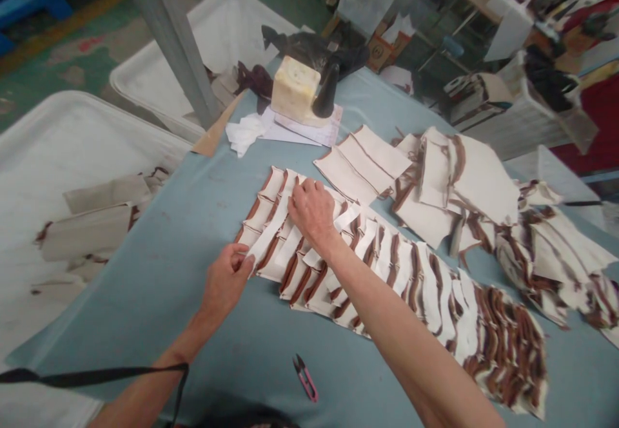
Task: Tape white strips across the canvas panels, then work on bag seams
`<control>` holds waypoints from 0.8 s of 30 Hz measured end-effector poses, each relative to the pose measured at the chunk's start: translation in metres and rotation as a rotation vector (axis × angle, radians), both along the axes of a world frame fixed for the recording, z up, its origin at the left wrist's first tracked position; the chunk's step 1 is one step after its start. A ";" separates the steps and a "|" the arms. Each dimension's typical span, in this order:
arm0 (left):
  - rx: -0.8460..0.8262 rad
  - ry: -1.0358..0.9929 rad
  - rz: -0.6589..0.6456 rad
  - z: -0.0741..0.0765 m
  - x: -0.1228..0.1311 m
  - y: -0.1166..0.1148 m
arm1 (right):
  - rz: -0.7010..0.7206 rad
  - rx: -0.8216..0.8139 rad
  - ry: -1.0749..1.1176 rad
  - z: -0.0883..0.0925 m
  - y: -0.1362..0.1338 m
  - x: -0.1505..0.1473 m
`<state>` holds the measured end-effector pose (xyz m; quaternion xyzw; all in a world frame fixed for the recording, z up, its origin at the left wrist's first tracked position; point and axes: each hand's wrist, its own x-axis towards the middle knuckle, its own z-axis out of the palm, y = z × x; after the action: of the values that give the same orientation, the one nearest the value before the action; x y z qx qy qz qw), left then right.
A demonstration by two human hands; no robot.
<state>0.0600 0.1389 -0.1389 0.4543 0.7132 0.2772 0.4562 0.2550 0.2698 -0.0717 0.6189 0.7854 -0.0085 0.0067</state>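
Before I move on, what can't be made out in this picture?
All in the head view:
- White strip: its far end is hidden by the right hand.
- Right hand's grip: its fingertips are hidden behind its own back.
- Row of cream and brown pieces: partly covered by the right forearm.
- Papers: partly under the block; any print is too blurred to read.
- Near white bin: cut off by the left edge.

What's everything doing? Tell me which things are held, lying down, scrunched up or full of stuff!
Long, flat white strip: held at its near end
Left hand: pinching that strip
Row of cream, brown-edged pieces: overlapping
Right hand: down on the row, grip unclear
Pink-handled metal snips: lying unheld
White tissue-like wad: scrunched up
White plastic bin at left: open-topped, flat cream pieces inside
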 end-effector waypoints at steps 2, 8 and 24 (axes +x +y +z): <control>-0.001 0.033 -0.023 0.002 0.000 0.001 | -0.015 0.016 -0.017 0.006 0.005 0.004; -0.007 0.083 -0.120 0.013 -0.006 -0.002 | -0.141 0.287 0.159 0.041 0.012 0.033; 0.040 -0.053 -0.295 -0.001 -0.037 -0.041 | -0.639 0.183 0.647 0.038 -0.156 0.085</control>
<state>0.0229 0.0977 -0.1399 0.5554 0.6208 0.2333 0.5017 0.3404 0.1141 -0.0342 0.7934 0.5147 -0.1337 -0.2962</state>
